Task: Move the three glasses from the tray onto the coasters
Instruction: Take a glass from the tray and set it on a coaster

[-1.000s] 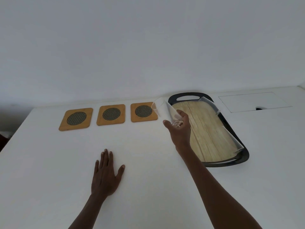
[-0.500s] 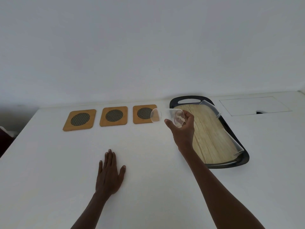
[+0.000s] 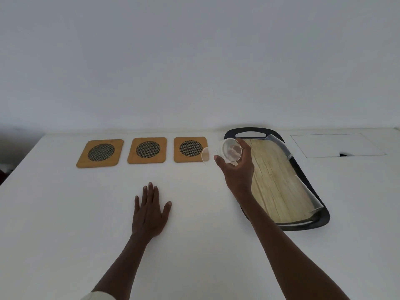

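Observation:
My right hand [image 3: 237,169] grips a clear glass [image 3: 225,151], tipped on its side with its mouth toward the left, held above the table just right of the right coaster [image 3: 190,149]. Two more bamboo coasters, the middle coaster [image 3: 147,150] and the left coaster [image 3: 100,152], lie in the same row; all three are bare. The black tray [image 3: 311,185] with a wood-look floor stands behind my right hand. Two clear glasses lean along its right side, one at the far end [image 3: 278,146] and one at the near end [image 3: 309,195]. My left hand [image 3: 150,210] lies flat on the table, fingers spread.
The white table [image 3: 65,213] meets a plain white wall at the back. A rectangular cover panel [image 3: 337,145] with a small dark notch is set into the tabletop right of the tray. The table's left edge runs diagonally at the far left.
My right hand has tipped the glass from upright-tilted to nearly horizontal and kept it beside the right coaster. The left hand has stayed flat on the table.

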`<state>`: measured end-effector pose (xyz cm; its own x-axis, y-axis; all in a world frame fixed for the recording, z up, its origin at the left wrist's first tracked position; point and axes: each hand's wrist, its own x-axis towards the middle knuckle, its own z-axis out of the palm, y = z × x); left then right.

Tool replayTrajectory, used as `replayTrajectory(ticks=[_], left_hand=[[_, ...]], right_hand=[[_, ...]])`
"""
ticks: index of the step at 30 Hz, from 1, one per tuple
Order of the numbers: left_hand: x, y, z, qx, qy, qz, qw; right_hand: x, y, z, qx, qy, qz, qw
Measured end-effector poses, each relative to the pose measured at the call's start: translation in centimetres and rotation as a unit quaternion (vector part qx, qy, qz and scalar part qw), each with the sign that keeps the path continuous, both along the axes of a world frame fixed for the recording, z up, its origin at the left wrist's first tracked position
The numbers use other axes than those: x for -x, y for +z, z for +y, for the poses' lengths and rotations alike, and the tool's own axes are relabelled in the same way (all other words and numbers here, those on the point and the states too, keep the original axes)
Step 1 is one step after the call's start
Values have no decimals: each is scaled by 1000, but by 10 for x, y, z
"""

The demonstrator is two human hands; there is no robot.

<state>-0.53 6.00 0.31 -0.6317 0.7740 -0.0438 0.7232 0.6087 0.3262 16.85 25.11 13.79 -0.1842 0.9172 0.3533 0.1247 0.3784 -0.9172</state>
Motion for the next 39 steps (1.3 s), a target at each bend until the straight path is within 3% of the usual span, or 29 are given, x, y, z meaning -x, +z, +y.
replayTrajectory(ticks=[11,23,39], left_hand=[[3,-6,2,-6,6,21,1000],[6,-14,2,-1,6,30,1000],[4,-9,4,20,6,35,999]], right_hand=[[66,-5,44,-26,59,-66,996],[139,-36,90,22,73,-150,986],[172,-49,105,35,104,-235,966]])
